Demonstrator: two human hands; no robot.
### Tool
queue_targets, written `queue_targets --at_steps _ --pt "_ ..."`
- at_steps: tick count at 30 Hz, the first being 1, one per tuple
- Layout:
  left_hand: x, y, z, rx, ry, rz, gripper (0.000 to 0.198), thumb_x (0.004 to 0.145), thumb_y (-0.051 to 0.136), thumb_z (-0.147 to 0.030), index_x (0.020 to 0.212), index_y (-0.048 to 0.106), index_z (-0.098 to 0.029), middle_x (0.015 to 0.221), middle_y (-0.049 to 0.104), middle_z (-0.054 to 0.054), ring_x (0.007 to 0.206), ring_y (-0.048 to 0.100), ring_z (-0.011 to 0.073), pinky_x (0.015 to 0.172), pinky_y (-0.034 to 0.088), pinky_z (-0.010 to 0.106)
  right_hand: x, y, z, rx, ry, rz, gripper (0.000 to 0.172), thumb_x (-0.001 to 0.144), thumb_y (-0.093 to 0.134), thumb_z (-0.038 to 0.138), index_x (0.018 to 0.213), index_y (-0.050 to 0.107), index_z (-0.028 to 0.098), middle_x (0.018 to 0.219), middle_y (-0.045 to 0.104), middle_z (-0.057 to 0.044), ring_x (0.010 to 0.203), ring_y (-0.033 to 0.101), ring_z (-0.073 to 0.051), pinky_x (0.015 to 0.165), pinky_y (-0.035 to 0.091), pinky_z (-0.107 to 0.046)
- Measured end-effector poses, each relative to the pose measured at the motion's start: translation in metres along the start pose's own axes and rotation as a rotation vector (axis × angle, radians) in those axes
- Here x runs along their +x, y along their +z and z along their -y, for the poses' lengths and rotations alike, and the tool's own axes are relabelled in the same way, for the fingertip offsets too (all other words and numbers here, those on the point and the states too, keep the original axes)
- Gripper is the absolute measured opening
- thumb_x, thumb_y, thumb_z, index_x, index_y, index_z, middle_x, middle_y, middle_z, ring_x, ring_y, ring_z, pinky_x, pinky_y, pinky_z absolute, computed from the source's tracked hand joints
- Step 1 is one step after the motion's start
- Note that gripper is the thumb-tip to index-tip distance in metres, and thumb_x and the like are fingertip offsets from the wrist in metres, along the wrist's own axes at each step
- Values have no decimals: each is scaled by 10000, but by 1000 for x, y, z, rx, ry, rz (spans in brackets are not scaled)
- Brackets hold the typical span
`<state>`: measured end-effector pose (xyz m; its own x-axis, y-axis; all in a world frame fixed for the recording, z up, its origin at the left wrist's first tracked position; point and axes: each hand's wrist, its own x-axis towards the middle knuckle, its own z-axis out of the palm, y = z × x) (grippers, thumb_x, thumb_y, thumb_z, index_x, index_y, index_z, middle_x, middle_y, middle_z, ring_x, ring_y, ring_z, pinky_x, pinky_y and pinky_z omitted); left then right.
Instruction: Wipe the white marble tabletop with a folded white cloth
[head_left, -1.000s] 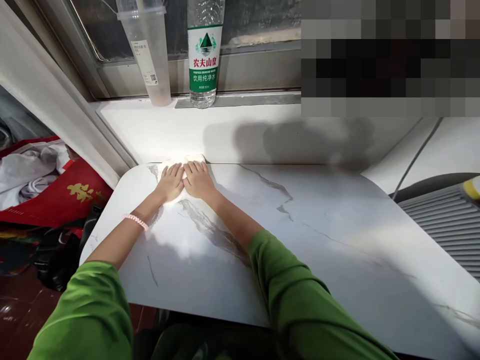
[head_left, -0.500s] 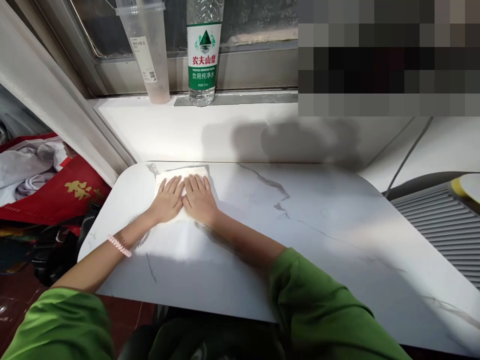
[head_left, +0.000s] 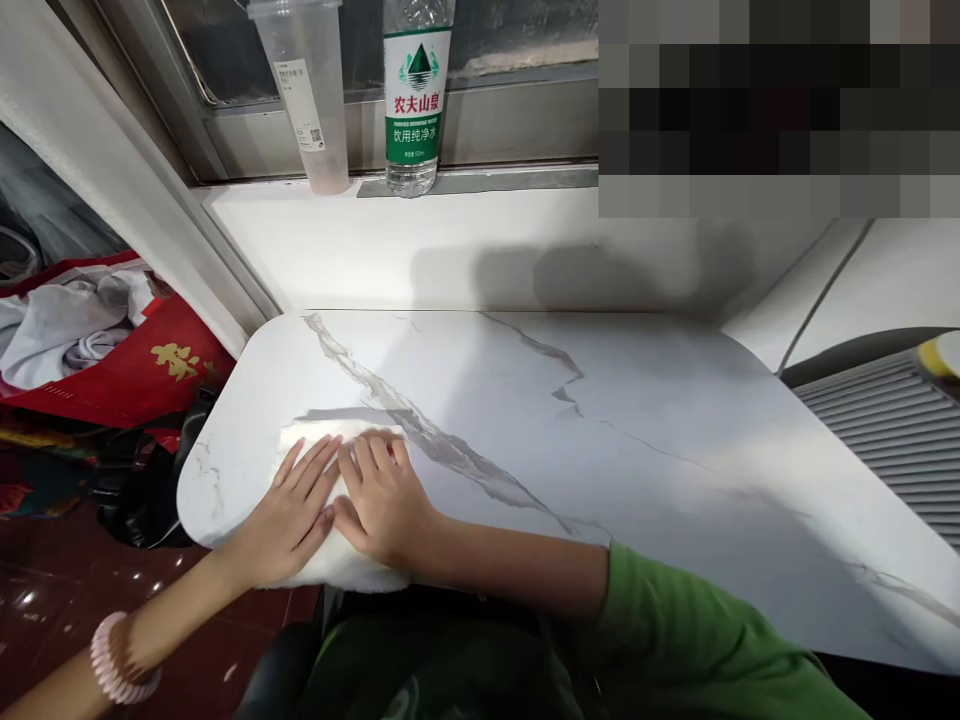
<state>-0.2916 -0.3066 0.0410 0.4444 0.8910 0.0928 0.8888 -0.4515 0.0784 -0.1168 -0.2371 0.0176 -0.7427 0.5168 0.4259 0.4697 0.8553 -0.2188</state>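
Note:
A white cloth (head_left: 307, 432) lies on the white marble-patterned table (head_left: 675, 420), its near end over the table's front edge. My left hand (head_left: 296, 515) rests on the cloth's left part with its fingers stretched out and open. Beside it, my right hand (head_left: 386, 500) presses on the right part, open, its fingers apart and bent at the tips. The two hands touch near the thumbs. A pink coiled band (head_left: 120, 660) circles my left wrist. Part of the cloth is hidden under both hands.
A plastic water bottle (head_left: 415, 110) and a tall clear cup (head_left: 311, 110) stand on the window ledge behind the table. To the left is a red bag (head_left: 150, 350) with white fabric inside. A grey ribbed surface (head_left: 885, 430) adjoins the right side.
Both hands and the cloth have moved from near the table's back edge to its front edge. My right fingers are more bent than before. The view has shifted slightly.

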Motion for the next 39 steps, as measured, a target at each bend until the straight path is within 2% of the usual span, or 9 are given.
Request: queue_targets --at_steps 5,9,17,23,26,28,31,35,39 --pt "-2 1 17 2 -14 -1 645 949 370 -226 1560 167 -195 1583 272 113 1456 271 292 1189 241 529 17 13 -2 13 -18 13 493 859 453 354 1220 572 39 1072 588 -203 990 451 -330 830 371 -481" --pt "7 7 43 12 -30 -33 607 954 354 -234 1546 219 -207 1568 318 108 1446 295 290 1183 242 532 41 22 -12 -8 -8 10 481 869 447 369 1224 560 65 1086 576 -194 994 438 -332 844 361 -489" --pt "74 13 140 3 -11 7 538 953 262 -312 1427 406 -103 1504 410 164 1428 312 256 1192 200 483 118 52 -55 -81 104 0 456 902 406 329 1251 527 61 1110 578 -196 1019 439 -345 865 341 -505" --pt "119 14 215 -1 -41 49 579 944 240 -346 1442 389 -92 1534 362 146 1437 278 241 1201 157 448 181 70 -75 -83 236 42 480 935 371 298 1289 499 0 1215 573 -224 1148 447 -367 971 314 -508" --pt "127 15 236 22 -68 81 587 951 247 -359 1458 374 -92 1558 323 139 1458 234 257 1205 132 455 198 75 -76 -85 295 48 542 946 366 281 1363 421 -61 1378 483 -275 1290 379 -384 1055 264 -523" --pt "124 17 238 41 -83 84 584 959 238 -340 1476 344 -90 1567 305 141 1464 220 266 1203 125 473 200 77 -75 -68 292 33 566 951 373 278 1403 376 -62 1470 399 -279 1374 308 -372 1120 182 -543" --pt "105 17 227 70 -87 71 586 973 217 -320 1492 301 -60 1567 295 169 1472 196 280 1196 130 498 190 78 -67 -9 228 56 576 953 398 288 1425 364 -41 1501 374 -267 1414 288 -346 1162 120 -546" --pt "50 14 195 86 -22 12 575 992 225 -311 1530 213 -110 1589 247 157 1481 178 281 1190 147 523 160 73 -32 33 165 80 623 944 432 321 1439 338 -46 1490 369 -302 1414 301 -372 1152 148 -580" --pt "-14 11 147 93 5 -65 611 989 282 -259 1563 74 -239 1627 146 86 1475 204 297 1181 186 546 118 59 15 22 45 117 650 947 396 316 1450 287 -82 1447 394 -346 1382 349 -415 1119 202 -615"
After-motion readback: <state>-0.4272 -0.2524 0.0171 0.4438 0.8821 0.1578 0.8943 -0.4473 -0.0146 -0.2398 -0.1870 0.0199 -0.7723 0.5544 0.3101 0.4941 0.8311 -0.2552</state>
